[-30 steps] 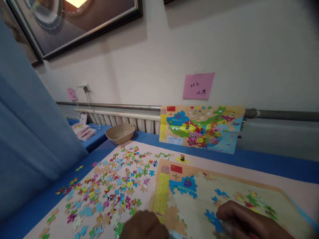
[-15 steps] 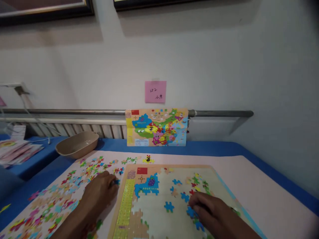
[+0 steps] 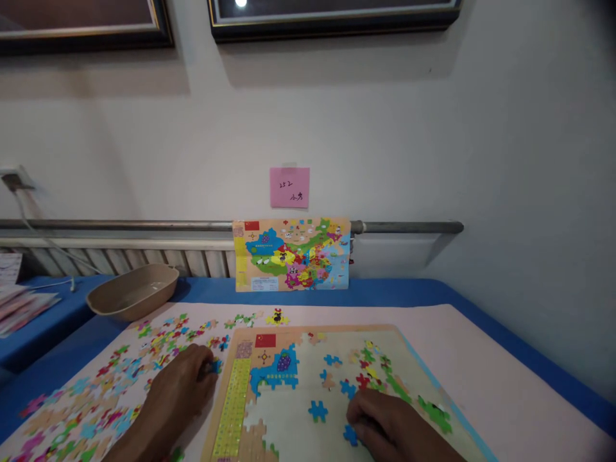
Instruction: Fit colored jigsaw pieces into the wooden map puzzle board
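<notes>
My left hand (image 3: pixel 183 385) rests on the pink sheet just left of the puzzle board (image 3: pixel 389 328). Its curled fingers pinch a blue puzzle piece (image 3: pixel 215 366) whose edge pokes out at the fingertips. Over the lower right part of the board, my right hand (image 3: pixel 387 423) is closed, with a blue puzzle piece (image 3: pixel 350 436) at its thumb and fingertips, partly covered. Nearby on the board lie a loose blue piece (image 3: pixel 317 410), several more blue ones, and red, yellow and green pieces (image 3: pixel 368 366). A joined blue section with grapes (image 3: pixel 282 367) fills the upper left.
Many mixed pieces (image 3: pixel 86 401) spread over the sheet at left. A yellow piece with a dark figure (image 3: pixel 278 317) lies behind the board. A map picture (image 3: pixel 292 255) hangs from the pipe (image 3: pixel 409 227). A beige basin (image 3: pixel 137 292) stands at the back left.
The camera view has tilted up and shifted slightly right. My right hand has moved a little left and nearer, the blue piece at its fingers with it. My left hand stays beside the board.
</notes>
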A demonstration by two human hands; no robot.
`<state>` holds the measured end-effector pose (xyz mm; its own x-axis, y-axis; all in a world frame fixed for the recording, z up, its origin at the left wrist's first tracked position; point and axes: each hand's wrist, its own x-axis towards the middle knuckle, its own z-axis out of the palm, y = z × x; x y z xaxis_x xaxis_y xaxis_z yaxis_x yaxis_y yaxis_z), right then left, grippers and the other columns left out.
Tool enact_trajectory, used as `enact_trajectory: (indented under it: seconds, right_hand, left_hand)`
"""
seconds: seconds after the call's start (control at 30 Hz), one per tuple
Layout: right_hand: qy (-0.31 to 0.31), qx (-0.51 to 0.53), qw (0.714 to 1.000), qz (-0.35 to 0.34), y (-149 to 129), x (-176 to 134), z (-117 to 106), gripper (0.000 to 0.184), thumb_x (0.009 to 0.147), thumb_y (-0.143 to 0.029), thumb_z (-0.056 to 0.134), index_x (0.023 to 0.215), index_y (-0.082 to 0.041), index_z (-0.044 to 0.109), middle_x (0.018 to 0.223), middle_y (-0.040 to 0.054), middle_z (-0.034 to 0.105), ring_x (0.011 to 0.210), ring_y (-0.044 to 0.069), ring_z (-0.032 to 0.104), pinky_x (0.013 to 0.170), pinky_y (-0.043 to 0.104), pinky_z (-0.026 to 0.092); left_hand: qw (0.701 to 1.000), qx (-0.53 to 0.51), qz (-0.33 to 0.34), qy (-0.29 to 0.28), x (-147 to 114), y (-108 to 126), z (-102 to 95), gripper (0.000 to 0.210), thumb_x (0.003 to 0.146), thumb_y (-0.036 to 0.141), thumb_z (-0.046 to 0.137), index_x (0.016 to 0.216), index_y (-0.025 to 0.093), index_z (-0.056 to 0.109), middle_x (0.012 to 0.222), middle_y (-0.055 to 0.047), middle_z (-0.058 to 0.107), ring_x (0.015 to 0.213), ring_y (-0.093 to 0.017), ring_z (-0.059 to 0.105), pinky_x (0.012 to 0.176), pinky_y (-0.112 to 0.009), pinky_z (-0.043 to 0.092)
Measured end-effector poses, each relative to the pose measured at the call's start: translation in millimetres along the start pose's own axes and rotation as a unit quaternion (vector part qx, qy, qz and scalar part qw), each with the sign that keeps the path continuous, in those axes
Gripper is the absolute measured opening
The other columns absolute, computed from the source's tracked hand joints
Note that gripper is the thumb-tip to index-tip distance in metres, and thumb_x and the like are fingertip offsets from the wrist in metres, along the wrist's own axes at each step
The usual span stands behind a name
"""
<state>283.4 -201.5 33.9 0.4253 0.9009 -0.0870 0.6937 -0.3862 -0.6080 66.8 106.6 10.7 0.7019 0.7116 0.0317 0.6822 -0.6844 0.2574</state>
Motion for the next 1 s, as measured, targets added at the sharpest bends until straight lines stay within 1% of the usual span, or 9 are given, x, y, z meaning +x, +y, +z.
enact_trajectory:
  seconds: [0.2, 0.37, 0.47, 0.57, 0.67, 0.73, 0.8, 0.9, 1.0]
  right_hand:
    - [0.001, -0.023, 0.999, -0.027, 2.5, -0.6, 8.2, 0.014, 0.091, -0.018, 0.048, 0.085, -0.021, 0.060, 0.089, 0.0055, 0.071, 0.081, 0.021, 0.062, 0.074, 0.031, 0.044]
    - [0.000, -0.055, 0.998, -0.044, 6.5, 0.5, 13.8, 0.017, 0.093, -0.018, 0.046, 0.087, -0.021, 0.062, 0.094, 0.0073, 0.071, 0.082, 0.022, 0.063, 0.077, 0.033, 0.045]
    - [-0.004, -0.071, 0.996, -0.044, 8.8, 0.9, 15.3, 0.018, 0.092, -0.017, 0.046, 0.086, -0.021, 0.062, 0.093, 0.0067, 0.071, 0.083, 0.021, 0.063, 0.077, 0.032, 0.045]
    - [-0.001, -0.090, 0.995, -0.045, 8.4, -0.4, 14.7, 0.021, 0.095, -0.019, 0.044, 0.087, -0.021, 0.063, 0.093, 0.0068, 0.071, 0.082, 0.021, 0.063, 0.076, 0.032, 0.044]
    - [0.001, -0.102, 0.993, -0.055, 6.6, -1.4, 13.7, 0.023, 0.095, -0.018, 0.042, 0.087, -0.020, 0.063, 0.094, 0.0077, 0.070, 0.081, 0.021, 0.062, 0.075, 0.032, 0.044]
    - [0.000, -0.112, 0.992, -0.064, 5.3, -1.2, 12.9, 0.023, 0.095, -0.017, 0.042, 0.087, -0.020, 0.063, 0.094, 0.0080, 0.070, 0.080, 0.021, 0.061, 0.074, 0.032, 0.044]
    - [-0.001, -0.118, 0.991, -0.064, 3.9, -0.5, 11.8, 0.022, 0.095, -0.016, 0.043, 0.086, -0.020, 0.063, 0.094, 0.0080, 0.070, 0.080, 0.020, 0.061, 0.072, 0.032, 0.043]
    - [-0.002, -0.124, 0.991, -0.053, 1.7, 0.0, 10.1, 0.021, 0.093, -0.013, 0.045, 0.086, -0.019, 0.063, 0.094, 0.0080, 0.071, 0.081, 0.021, 0.062, 0.073, 0.031, 0.043]
    - [-0.014, -0.131, 0.990, -0.041, 0.8, 0.4, 8.8, 0.020, 0.094, -0.012, 0.046, 0.085, -0.019, 0.062, 0.095, 0.0085, 0.070, 0.082, 0.021, 0.062, 0.073, 0.032, 0.042]
  left_hand:
    - [0.999, -0.040, -0.030, -0.017, -3.3, 6.1, -2.7, 0.012, 0.090, 0.021, 0.045, 0.089, 0.023, 0.058, 0.081, -0.001, 0.071, 0.077, -0.021, 0.066, 0.066, -0.031, 0.035]
    - [0.987, -0.159, -0.026, -0.017, -4.1, -3.9, 8.5, 0.015, 0.093, 0.024, 0.041, 0.084, 0.025, 0.054, 0.060, 0.005, 0.064, 0.052, -0.016, 0.060, 0.055, -0.027, 0.036]
    - [0.972, -0.232, -0.039, -0.019, -4.5, -8.5, 12.4, 0.014, 0.094, 0.027, 0.043, 0.086, 0.025, 0.054, 0.057, 0.007, 0.060, 0.047, -0.014, 0.055, 0.048, -0.024, 0.035]
    - [0.976, -0.215, -0.031, 0.014, -3.0, -12.8, 9.6, 0.014, 0.092, 0.028, 0.046, 0.087, 0.025, 0.058, 0.064, 0.005, 0.065, 0.057, -0.015, 0.061, 0.054, -0.023, 0.040]
    - [0.979, -0.195, -0.042, 0.044, 0.1, -20.9, 0.5, 0.023, 0.089, 0.034, 0.048, 0.099, 0.026, 0.067, 0.080, 0.003, 0.075, 0.069, -0.019, 0.069, 0.062, -0.025, 0.048]
    - [0.977, -0.198, -0.046, 0.061, 1.8, -27.9, -8.8, 0.032, 0.084, 0.041, 0.052, 0.104, 0.026, 0.071, 0.094, 0.001, 0.081, 0.084, -0.024, 0.074, 0.073, -0.028, 0.053]
    - [0.975, -0.204, -0.037, 0.079, 2.4, -33.7, -19.6, 0.036, 0.080, 0.048, 0.057, 0.103, 0.027, 0.074, 0.104, 0.000, 0.082, 0.100, -0.028, 0.075, 0.084, -0.031, 0.054]
    - [0.969, -0.226, -0.045, 0.088, 0.6, -36.5, -34.6, 0.044, 0.075, 0.059, 0.059, 0.101, 0.028, 0.075, 0.107, -0.001, 0.082, 0.107, -0.031, 0.074, 0.085, -0.033, 0.055]
    - [0.965, -0.248, -0.052, 0.074, -2.0, -35.9, -41.1, 0.046, 0.072, 0.062, 0.057, 0.098, 0.027, 0.073, 0.104, -0.001, 0.081, 0.109, -0.032, 0.072, 0.085, -0.035, 0.054]
